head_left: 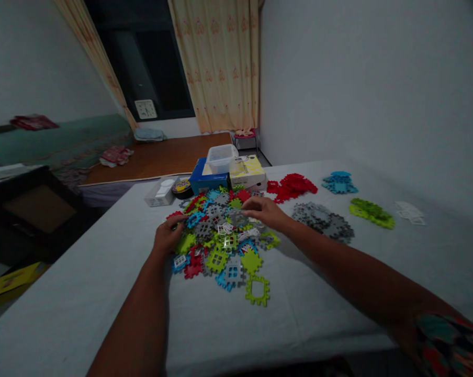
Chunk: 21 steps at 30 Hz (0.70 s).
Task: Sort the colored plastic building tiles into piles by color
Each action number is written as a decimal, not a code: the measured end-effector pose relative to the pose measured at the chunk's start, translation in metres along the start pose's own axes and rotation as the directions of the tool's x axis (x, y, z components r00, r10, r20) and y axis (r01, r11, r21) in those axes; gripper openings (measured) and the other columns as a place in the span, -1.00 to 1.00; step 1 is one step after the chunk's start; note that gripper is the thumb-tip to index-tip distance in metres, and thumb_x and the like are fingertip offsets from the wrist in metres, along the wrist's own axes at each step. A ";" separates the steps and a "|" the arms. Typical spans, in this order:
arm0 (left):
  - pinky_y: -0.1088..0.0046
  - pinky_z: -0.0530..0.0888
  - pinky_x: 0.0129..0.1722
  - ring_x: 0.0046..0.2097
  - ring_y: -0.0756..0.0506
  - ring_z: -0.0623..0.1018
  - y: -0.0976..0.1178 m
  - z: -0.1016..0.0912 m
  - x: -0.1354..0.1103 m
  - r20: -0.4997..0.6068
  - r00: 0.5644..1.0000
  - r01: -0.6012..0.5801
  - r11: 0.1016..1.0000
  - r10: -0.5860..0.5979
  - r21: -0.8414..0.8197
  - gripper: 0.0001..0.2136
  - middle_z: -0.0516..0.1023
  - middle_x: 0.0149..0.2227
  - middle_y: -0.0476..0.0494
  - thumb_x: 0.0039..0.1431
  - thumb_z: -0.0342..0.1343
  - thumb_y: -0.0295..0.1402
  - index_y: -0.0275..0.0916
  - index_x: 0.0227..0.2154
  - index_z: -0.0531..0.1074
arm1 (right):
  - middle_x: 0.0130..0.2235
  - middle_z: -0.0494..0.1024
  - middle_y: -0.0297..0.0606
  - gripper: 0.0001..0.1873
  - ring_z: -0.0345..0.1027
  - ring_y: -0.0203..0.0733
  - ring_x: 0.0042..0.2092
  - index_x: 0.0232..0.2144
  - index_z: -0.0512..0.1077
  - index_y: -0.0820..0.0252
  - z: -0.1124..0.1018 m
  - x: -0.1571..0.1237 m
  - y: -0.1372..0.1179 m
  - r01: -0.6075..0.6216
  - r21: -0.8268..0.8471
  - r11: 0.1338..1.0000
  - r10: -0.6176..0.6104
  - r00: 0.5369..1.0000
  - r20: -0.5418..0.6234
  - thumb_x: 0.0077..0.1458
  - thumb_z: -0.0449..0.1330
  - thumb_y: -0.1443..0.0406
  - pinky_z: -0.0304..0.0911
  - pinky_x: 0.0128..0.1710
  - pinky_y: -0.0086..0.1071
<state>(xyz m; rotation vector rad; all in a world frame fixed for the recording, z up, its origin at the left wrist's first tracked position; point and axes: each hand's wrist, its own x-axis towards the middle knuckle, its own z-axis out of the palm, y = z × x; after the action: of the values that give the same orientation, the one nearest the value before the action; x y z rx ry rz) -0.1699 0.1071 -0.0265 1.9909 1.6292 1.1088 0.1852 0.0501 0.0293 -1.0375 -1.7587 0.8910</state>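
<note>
A mixed heap of toothed plastic building tiles (217,258) in green, grey, red, blue and white lies on the white-covered table. At its left side my left hand (168,236) is closed, its thumb and fingertips at the edge of a blue tile (195,220). Over the heap's right side, my right hand (266,211) pinches a grey tile (237,217) between thumb and fingers. Nearest to me lies a green square frame tile (257,290).
Sorted piles lie to the right: red tiles (293,187), grey tiles (323,221), blue tiles (339,182), green tiles (372,213) and white tiles (410,212). Behind the heap stand a blue box (209,180), a clear plastic tub (222,158), a yellow-and-white box (250,170) and a round black tin (182,188).
</note>
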 end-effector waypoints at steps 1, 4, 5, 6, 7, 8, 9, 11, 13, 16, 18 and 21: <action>0.28 0.43 0.12 0.04 -0.15 0.56 0.001 0.000 -0.001 -0.037 0.999 0.016 1.000 -0.016 0.015 -0.66 0.62 -0.05 -0.10 0.04 0.02 -0.35 -0.19 -0.15 0.59 | -0.30 0.58 -0.25 -0.76 0.45 -0.22 -0.27 -0.30 0.48 0.22 -0.017 -0.004 0.002 -0.016 -0.001 1.000 0.016 0.998 -0.053 0.02 0.31 0.19 0.35 -0.21 -0.31; 0.29 0.45 0.09 0.03 -0.15 0.56 0.002 -0.002 -0.003 -0.148 0.988 0.043 0.998 -0.035 0.053 -0.65 0.63 -0.05 -0.10 0.05 -0.02 -0.39 -0.19 -0.16 0.60 | -0.31 0.58 -0.21 -0.65 0.44 -0.18 -0.27 -0.30 0.49 0.22 -0.076 -0.019 0.010 -0.078 -0.072 0.994 0.065 0.982 -0.178 -0.01 0.29 0.07 0.35 -0.21 -0.28; 0.29 0.46 0.08 0.03 -0.15 0.57 0.002 -0.003 -0.003 -0.179 0.983 0.047 0.997 -0.035 0.067 -0.65 0.63 -0.06 -0.10 0.06 -0.02 -0.39 -0.20 -0.17 0.60 | -0.31 0.58 -0.20 -0.63 0.44 -0.18 -0.28 -0.30 0.50 0.22 -0.096 -0.026 0.013 -0.106 -0.116 0.988 0.080 0.974 -0.210 -0.02 0.28 0.04 0.35 -0.22 -0.28; 0.28 0.47 0.06 0.01 -0.15 0.57 0.001 -0.004 -0.003 -0.211 0.977 0.058 0.995 -0.039 0.083 -0.67 0.64 -0.08 -0.11 0.08 -0.02 -0.39 -0.20 -0.18 0.61 | -0.32 0.58 -0.20 -0.60 0.43 -0.17 -0.29 -0.29 0.52 0.22 -0.116 -0.035 0.016 -0.138 -0.158 0.978 0.097 0.965 -0.242 -0.03 0.28 0.02 0.34 -0.24 -0.28; 0.28 0.48 0.02 -0.02 -0.15 0.59 0.001 -0.005 -0.003 -0.241 0.969 0.077 0.992 -0.051 0.100 -0.68 0.65 -0.11 -0.11 0.09 -0.02 -0.39 -0.19 -0.20 0.61 | -0.31 0.58 -0.20 -0.58 0.42 -0.17 -0.29 -0.29 0.53 0.22 -0.135 -0.044 0.020 -0.175 -0.184 0.967 0.119 0.952 -0.280 -0.05 0.28 0.00 0.33 -0.26 -0.29; 0.29 0.50 -0.03 -0.07 -0.15 0.60 0.001 -0.006 -0.002 -0.265 0.962 0.100 0.988 -0.066 0.117 -0.69 0.66 -0.13 -0.12 0.09 -0.01 -0.39 -0.19 -0.22 0.62 | -0.31 0.58 -0.19 -0.55 0.42 -0.16 -0.29 -0.28 0.54 0.21 -0.153 -0.053 0.025 -0.217 -0.191 0.957 0.148 0.935 -0.322 -0.07 0.28 -0.03 0.32 -0.29 -0.29; 0.30 0.52 -0.09 -0.13 -0.14 0.62 0.000 -0.007 -0.002 -0.284 0.955 0.125 0.983 -0.083 0.132 -0.70 0.66 -0.16 -0.12 0.10 0.00 -0.39 -0.19 -0.23 0.62 | -0.31 0.58 -0.19 -0.52 0.41 -0.15 -0.29 -0.28 0.54 0.20 -0.168 -0.062 0.031 -0.257 -0.180 0.950 0.181 0.917 -0.357 -0.09 0.29 -0.05 0.32 -0.31 -0.30; 0.34 0.52 -0.20 -0.23 -0.13 0.62 -0.002 -0.008 -0.001 -0.306 0.945 0.168 0.973 -0.113 0.160 -0.71 0.67 -0.21 -0.14 0.09 0.01 -0.41 -0.18 -0.24 0.62 | -0.31 0.58 -0.19 -0.49 0.41 -0.13 -0.27 -0.27 0.54 0.18 -0.192 -0.078 0.044 -0.326 -0.140 0.935 0.248 0.882 -0.401 -0.13 0.30 -0.09 0.30 -0.33 -0.32; 0.36 0.51 -0.25 -0.26 -0.12 0.62 -0.005 -0.009 0.000 -0.313 0.939 0.206 0.962 -0.142 0.180 -0.70 0.67 -0.21 -0.16 0.08 0.02 -0.42 -0.18 -0.23 0.62 | -0.31 0.58 -0.18 -0.48 0.42 -0.12 -0.26 -0.27 0.54 0.17 -0.206 -0.089 0.057 -0.385 -0.126 0.914 0.308 0.862 -0.403 -0.14 0.30 -0.10 0.30 -0.34 -0.31; 0.35 0.49 -0.24 -0.22 -0.15 0.61 -0.010 -0.009 0.001 -0.313 0.932 0.250 0.951 -0.184 0.184 -0.69 0.66 -0.17 -0.19 0.09 0.01 -0.41 -0.18 -0.21 0.63 | -0.30 0.60 -0.16 -0.46 0.44 -0.08 -0.27 -0.28 0.56 0.16 -0.214 -0.093 0.069 -0.453 -0.190 0.871 0.369 0.858 -0.358 -0.17 0.30 -0.11 0.31 -0.34 -0.28; 0.35 0.49 -0.22 -0.19 -0.15 0.61 -0.013 -0.008 0.001 -0.299 0.936 0.244 0.953 -0.184 0.180 -0.69 0.66 -0.15 -0.19 0.10 0.01 -0.39 -0.18 -0.20 0.62 | -0.32 0.61 -0.15 -0.46 0.46 -0.04 -0.26 -0.33 0.56 0.16 -0.214 -0.091 0.073 -0.449 -0.275 0.850 0.361 0.877 -0.318 -0.20 0.29 -0.13 0.33 -0.30 -0.23; 0.36 0.48 -0.20 -0.19 -0.13 0.61 -0.015 -0.006 0.000 -0.282 0.945 0.217 0.962 -0.163 0.169 -0.68 0.66 -0.14 -0.18 0.09 0.00 -0.39 -0.19 -0.20 0.63 | -0.31 0.62 -0.16 -0.52 0.49 0.03 -0.21 -0.41 0.54 0.13 -0.213 -0.088 0.074 -0.387 -0.414 0.824 0.292 0.916 -0.276 -0.18 0.26 -0.12 0.35 -0.17 -0.15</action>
<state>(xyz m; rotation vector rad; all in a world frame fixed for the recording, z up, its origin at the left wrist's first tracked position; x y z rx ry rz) -0.1841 0.1098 -0.0327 1.8078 2.0966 1.2229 0.4261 0.0296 0.0109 -1.7395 -1.6727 0.5502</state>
